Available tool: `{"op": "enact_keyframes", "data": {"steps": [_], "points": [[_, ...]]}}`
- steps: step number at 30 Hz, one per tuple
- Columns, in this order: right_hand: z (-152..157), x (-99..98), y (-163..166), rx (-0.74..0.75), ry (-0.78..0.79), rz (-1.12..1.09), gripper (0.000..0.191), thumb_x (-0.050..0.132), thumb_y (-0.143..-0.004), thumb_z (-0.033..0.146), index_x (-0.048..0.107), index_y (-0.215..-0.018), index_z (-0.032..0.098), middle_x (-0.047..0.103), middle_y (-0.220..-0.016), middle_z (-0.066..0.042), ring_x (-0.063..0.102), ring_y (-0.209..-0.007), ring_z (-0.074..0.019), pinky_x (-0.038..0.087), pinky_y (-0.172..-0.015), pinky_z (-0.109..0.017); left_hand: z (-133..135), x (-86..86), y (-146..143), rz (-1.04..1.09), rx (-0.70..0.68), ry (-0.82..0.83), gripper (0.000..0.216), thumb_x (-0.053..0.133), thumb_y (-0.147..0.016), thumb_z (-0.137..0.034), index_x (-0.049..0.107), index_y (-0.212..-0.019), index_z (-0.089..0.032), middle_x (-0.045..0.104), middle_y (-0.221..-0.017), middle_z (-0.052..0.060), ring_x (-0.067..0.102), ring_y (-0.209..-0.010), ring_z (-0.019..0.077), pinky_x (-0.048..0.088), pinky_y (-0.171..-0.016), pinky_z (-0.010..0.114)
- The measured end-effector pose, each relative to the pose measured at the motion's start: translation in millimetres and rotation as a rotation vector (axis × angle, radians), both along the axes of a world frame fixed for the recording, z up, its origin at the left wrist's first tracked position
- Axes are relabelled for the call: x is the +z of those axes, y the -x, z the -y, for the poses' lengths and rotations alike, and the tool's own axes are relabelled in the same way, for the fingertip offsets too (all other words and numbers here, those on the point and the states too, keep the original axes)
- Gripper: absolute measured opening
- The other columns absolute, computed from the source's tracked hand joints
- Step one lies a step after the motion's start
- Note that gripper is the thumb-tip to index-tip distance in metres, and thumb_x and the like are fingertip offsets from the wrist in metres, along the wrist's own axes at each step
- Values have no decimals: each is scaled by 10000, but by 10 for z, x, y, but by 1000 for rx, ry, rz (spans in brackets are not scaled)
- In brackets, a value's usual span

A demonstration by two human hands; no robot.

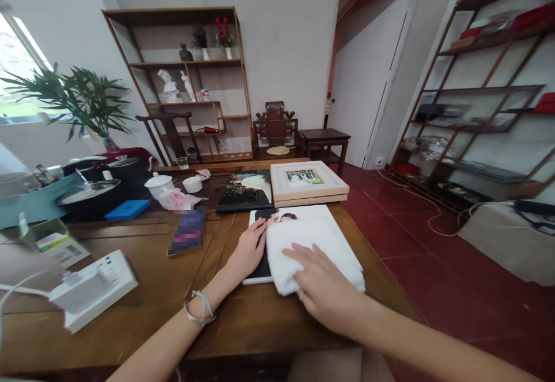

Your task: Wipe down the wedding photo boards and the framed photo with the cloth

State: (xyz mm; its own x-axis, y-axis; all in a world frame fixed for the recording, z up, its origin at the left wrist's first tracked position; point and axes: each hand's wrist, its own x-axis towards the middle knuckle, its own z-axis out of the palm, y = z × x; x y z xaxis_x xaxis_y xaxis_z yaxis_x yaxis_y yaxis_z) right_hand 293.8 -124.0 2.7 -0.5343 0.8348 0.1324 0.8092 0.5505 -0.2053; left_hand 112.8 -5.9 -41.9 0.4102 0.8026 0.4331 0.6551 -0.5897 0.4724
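A photo panel (262, 271) with a dark and white print lies flat on the wooden table, partly hidden under a folded white towel (333, 249). My left hand (249, 250) rests on the panel's left side, fingers laid flat beside the towel. On top of the towel is my right hand (319, 281), its fingers bent and pressed into the cloth, gripping it. Behind the panel lie a dark photo panel (229, 196) and a light wooden picture frame (310, 192) with a small photo in it.
At the left are a white power strip (102, 289), a small opened box (54, 243), a blue box (127, 210), a black pan (89, 197) and a white teapot (158, 185). The table's right edge (390, 272) borders a red tiled floor. Shelves and a chair stand beyond.
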Motion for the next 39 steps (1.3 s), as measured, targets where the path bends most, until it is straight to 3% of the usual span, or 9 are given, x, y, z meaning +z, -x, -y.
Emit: {"op": "enact_keyframes", "data": {"steps": [5,8,13,20,23,27,33,36,39], "points": [[-551,-25,-7,-117,-97,9,314,455,-705,47,660,-929,127,437,-1339,-133,311,-1262,-315,221,-1011,-552,-3,7,-1,43,0,0,346,424,-825,-201,615,-1100,-114,568,-1233,151,503,-1171,256,371,-1005,424],[-659,-43,2,-136,-108,11,310,454,-718,52,658,-942,118,443,-1330,-146,319,-1252,-329,221,-1002,-565,-7,19,5,84,8,9,321,449,-810,-204,637,-1065,-147,589,-1213,123,520,-1155,253,379,-997,427],[-380,-44,104,-56,-105,15,288,466,-716,67,672,-909,126,434,-1342,-132,307,-1259,-335,205,-1011,-576,15,96,15,202,57,40,347,392,-861,-263,616,-1096,-138,609,-1189,106,544,-1125,214,391,-986,387],[66,13,79,259,-24,-1,268,465,-715,89,676,-875,130,393,-1382,-88,239,-1305,-301,151,-1067,-533,60,204,22,279,82,127,434,282,-909,-328,624,-1077,-121,668,-1088,93,607,-1028,200,445,-915,352],[237,-3,-104,212,-1,-66,312,443,-668,37,668,-853,151,380,-1395,-47,222,-1321,-245,128,-1095,-476,71,188,3,260,53,148,424,293,-907,-334,615,-1091,-128,650,-1125,91,589,-1064,194,421,-945,353],[326,-61,-414,57,7,-100,380,411,-659,8,644,-918,158,410,-1374,-65,259,-1311,-203,150,-1097,-458,86,130,-12,213,-4,133,381,565,-776,-322,593,-1124,-171,600,-1206,88,537,-1135,232,386,-981,392],[31,-56,-685,-132,-34,-116,285,391,-683,5,623,-742,159,440,-1343,-107,317,-1281,-232,207,-1062,-484,95,122,-15,132,-66,21,307,586,-769,-274,641,-1061,-197,627,-1164,72,532,-1145,224,390,-988,404],[-217,12,-617,-121,-43,-203,312,392,-645,-9,626,-763,160,488,-1294,-106,400,-1211,-235,283,-1016,-419,92,121,-19,129,-65,34,258,581,-775,-279,674,-1003,-203,663,-1096,58,567,-1101,226,405,-976,402],[-513,107,-424,-75,-39,-264,301,406,-652,13,630,-804,146,600,-1106,-116,520,-1030,-233,370,-901,-342,93,112,-21,130,-52,44,243,586,-772,-290,693,-964,-188,679,-1058,64,589,-1067,234,424,-958,387]]}}
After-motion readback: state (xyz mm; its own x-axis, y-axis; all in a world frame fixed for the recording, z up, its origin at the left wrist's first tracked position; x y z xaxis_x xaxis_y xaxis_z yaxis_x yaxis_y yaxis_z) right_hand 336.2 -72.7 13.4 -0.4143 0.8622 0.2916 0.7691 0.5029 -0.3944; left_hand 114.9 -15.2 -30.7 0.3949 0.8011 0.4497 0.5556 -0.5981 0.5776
